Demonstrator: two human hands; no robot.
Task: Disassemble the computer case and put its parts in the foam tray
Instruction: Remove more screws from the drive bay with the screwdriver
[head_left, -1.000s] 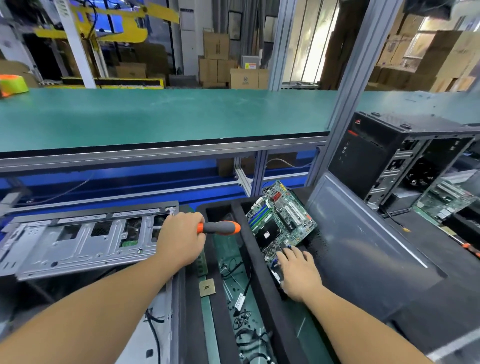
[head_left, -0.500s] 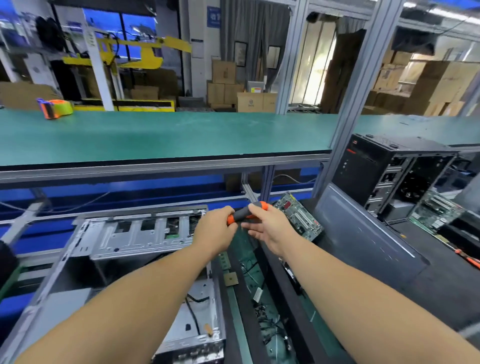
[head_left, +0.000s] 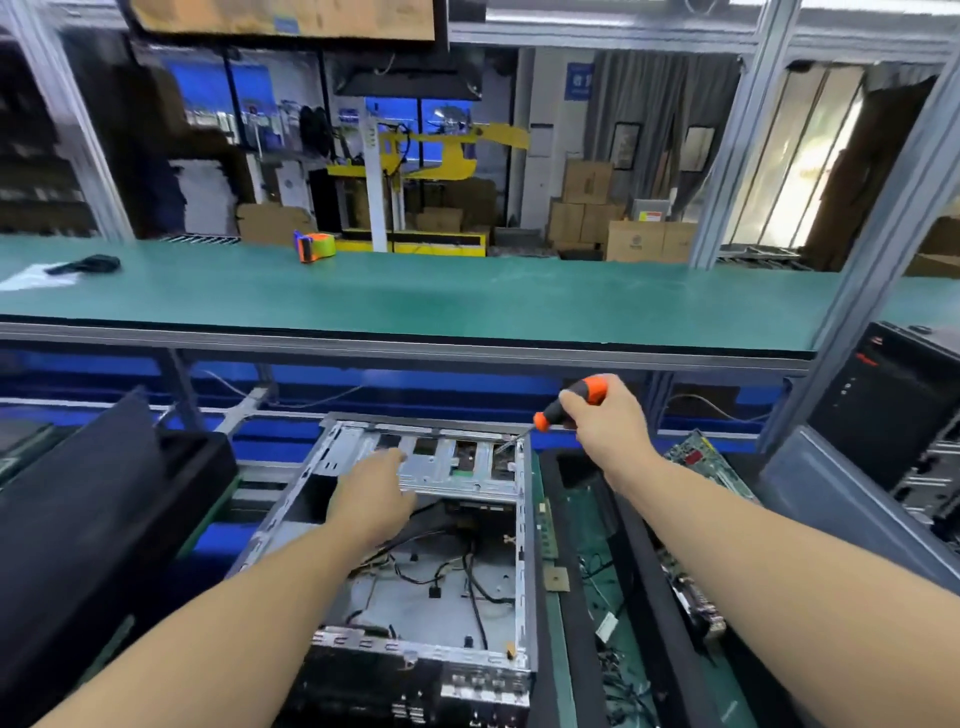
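The open silver computer case lies in front of me, loose black cables on its floor. Across its far end runs a metal drive cage. My left hand rests empty on that cage, fingers spread. My right hand grips an orange and black screwdriver; its tip touches the cage's far right corner. To the right of the case stands the black foam tray, holding cables and small parts. A green motherboard leans in its right compartment.
A raised green shelf spans the back, carrying an orange tape dispenser. A black case panel leans at the left. A grey side panel and another black computer tower stand at the right.
The screwdriver passed from my left hand to my right hand. My right hand left the motherboard in the tray. My left hand moved onto the drive cage, and my view swung left.
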